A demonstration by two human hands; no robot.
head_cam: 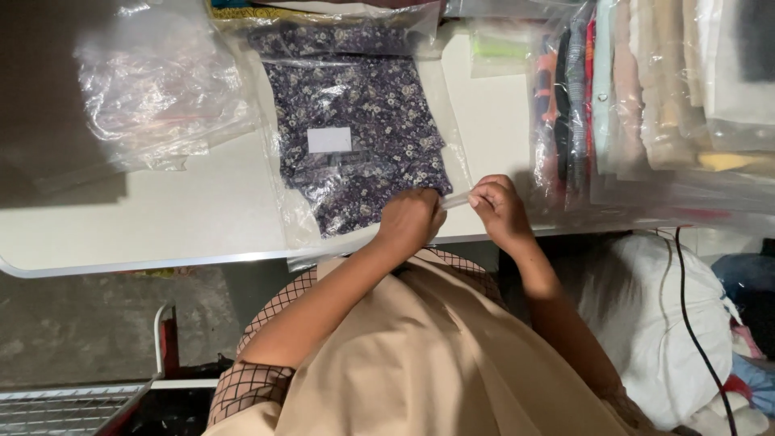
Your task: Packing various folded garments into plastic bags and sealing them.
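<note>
Clear plastic bag holding folded dark floral fabric [355, 129] lies lengthwise on the white table [161, 218], its open end at the near edge. Left hand [410, 220] presses closed on that end; right hand [499, 211], just beside, pinches the bag's flap strip.

a garment packing workroom is indicated by folded clothes sealed in clear bags stacked [646, 97] on a white table [161, 218], loose empty plastic bags [153, 89], and a bagged floral garment [355, 121].
</note>
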